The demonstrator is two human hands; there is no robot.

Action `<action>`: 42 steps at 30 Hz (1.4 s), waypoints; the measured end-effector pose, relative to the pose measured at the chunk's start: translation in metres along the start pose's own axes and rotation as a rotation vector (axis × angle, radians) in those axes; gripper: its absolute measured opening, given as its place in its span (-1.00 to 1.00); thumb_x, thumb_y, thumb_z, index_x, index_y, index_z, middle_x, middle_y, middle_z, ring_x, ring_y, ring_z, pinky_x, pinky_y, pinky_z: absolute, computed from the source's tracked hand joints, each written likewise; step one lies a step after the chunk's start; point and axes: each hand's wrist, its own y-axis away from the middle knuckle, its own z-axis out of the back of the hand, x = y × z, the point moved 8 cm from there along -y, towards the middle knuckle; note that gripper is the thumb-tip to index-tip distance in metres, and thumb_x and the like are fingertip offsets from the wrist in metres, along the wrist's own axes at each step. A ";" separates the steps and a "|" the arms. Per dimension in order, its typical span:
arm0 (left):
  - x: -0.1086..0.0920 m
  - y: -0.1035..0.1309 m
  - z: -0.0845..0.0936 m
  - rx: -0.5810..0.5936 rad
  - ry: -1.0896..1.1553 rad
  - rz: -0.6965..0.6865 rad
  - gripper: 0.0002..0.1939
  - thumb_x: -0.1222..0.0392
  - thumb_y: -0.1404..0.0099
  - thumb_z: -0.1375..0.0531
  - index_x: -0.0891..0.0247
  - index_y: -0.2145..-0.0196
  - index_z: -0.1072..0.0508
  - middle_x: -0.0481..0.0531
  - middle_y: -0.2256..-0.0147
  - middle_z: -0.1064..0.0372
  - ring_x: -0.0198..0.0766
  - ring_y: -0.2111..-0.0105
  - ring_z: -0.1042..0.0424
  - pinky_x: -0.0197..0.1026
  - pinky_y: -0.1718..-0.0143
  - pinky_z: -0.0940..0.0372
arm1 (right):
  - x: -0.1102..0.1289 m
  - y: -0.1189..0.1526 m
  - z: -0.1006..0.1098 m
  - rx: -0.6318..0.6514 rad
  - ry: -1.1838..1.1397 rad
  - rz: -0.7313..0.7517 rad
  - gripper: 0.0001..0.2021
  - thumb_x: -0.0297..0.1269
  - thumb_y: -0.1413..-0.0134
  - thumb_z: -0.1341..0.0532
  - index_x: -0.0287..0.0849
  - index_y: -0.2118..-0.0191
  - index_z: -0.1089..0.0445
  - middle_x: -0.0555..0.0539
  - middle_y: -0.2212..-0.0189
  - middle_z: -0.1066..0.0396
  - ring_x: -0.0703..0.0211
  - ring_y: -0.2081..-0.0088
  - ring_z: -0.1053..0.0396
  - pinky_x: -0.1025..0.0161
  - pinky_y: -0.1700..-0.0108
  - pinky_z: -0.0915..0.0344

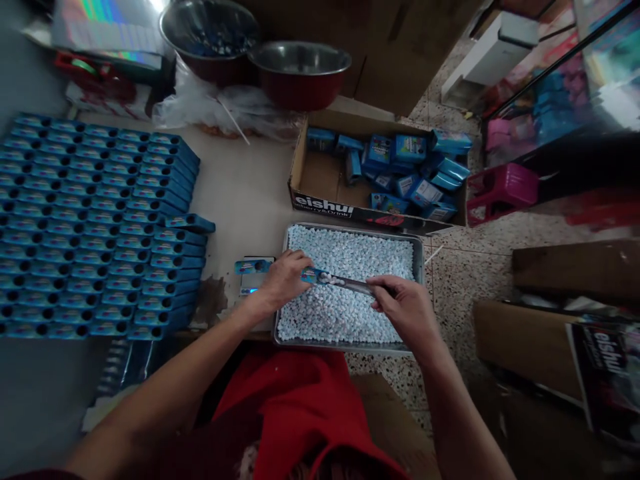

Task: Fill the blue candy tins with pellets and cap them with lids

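Observation:
My left hand is closed around a small blue box, held over the left part of a metal tray full of small pale pellets. In my right hand is the end of a narrow metal scoop, which slants left with several pellets at its tip. That tip meets the right end of the held box. Just left of my left hand, another blue box lies on a small scale with a lit blue display.
Many blue boxes stand in rows at the left. Behind the tray is an open carton holding more blue packs. Two metal bowls stand at the back. A pink stool is at the right.

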 end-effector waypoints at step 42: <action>0.019 0.069 -0.019 -0.119 0.245 0.233 -0.75 0.32 -0.04 -0.41 0.21 0.27 -0.57 0.01 0.24 -0.52 -0.10 0.15 -0.43 -0.08 0.05 -0.25 | -0.014 0.025 -0.012 0.076 0.085 0.153 -0.74 -0.20 -0.17 -0.21 -0.10 0.12 -0.61 -0.10 0.32 -0.59 0.17 0.46 -0.46 0.25 0.37 -0.36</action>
